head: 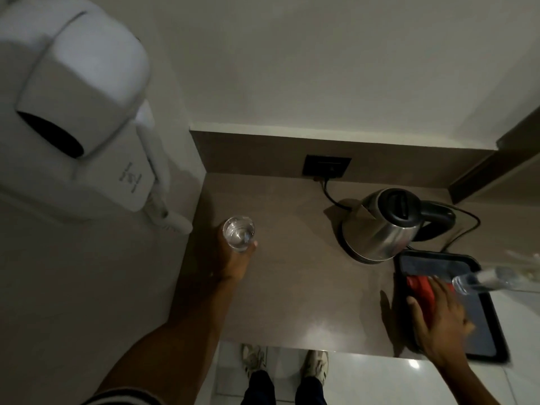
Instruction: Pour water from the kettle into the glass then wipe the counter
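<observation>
A brown worktop [292,273] is shown at centre frame. The kettle [382,226] at right is finished in brushed silver with a black lid. A red cloth [420,287] is seen on a black tray [485,325], lower right. The glass [239,232] is clear. The wall unit [79,112], upper left, is white.

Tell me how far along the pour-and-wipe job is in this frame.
Done, it seems: the glass holds water, and the kettle stands upright on the counter with no hand on it. In hand: the left hand grips the glass, while the right hand reaches onto the red cloth on the dark tray. Left: the wiping; the cloth is not yet on the counter.
</observation>
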Demonstrator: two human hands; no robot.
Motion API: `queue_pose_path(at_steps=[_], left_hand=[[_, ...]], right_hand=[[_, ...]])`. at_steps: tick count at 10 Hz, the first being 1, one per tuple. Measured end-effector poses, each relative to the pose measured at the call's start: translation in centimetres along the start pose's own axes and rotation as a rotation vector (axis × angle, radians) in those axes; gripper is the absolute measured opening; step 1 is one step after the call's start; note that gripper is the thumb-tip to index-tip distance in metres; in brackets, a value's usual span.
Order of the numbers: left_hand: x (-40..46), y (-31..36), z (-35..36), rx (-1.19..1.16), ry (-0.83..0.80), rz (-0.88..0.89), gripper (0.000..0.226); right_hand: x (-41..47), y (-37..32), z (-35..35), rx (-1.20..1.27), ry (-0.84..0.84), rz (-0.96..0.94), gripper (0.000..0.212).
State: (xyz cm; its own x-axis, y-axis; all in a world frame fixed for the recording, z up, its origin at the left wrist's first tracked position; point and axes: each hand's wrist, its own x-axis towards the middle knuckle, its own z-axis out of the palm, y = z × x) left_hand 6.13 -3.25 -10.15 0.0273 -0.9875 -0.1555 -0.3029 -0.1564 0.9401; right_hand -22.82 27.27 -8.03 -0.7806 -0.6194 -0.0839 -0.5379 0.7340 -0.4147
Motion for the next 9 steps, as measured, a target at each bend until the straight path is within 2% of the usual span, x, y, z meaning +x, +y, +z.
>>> queue_pose_path(at_steps=[2,3,5,7,8,9], left_hand=[[-3.5,0.0,0.8,0.199,-0.151,0.093,0.077],[-6.4,0.4,1.8,0.297,-0.203,0.130,0.081],[-10.7,0.7,4.6,0.387,-0.397,0.242,0.083],[-11.8,0.7,6.1,0.421,-0.455,0.277,0.083],[-11.5,0.6,6.4,0.412,-0.462,0.277,0.086],[-12.2,0.3,6.0,0.384,-0.491,0.267,0.107]], right_hand=[[-0.2,1.4,-0.4,-0.044,-0.063,0.078,0.078],[-0.4,2.4,-0.5,-0.121,-0.144,0.034,0.068],[-0.4,3.7,-0.4,-0.174,-0.270,0.039,0.078],[-0.3,3.7,-0.7,-0.181,-0.318,0.030,0.087],[-0.2,3.9,-0.7,-0.207,-0.344,0.000,0.089],[-0.5,3.5,-0.3,-0.141,-0.252,-0.021,0.076]])
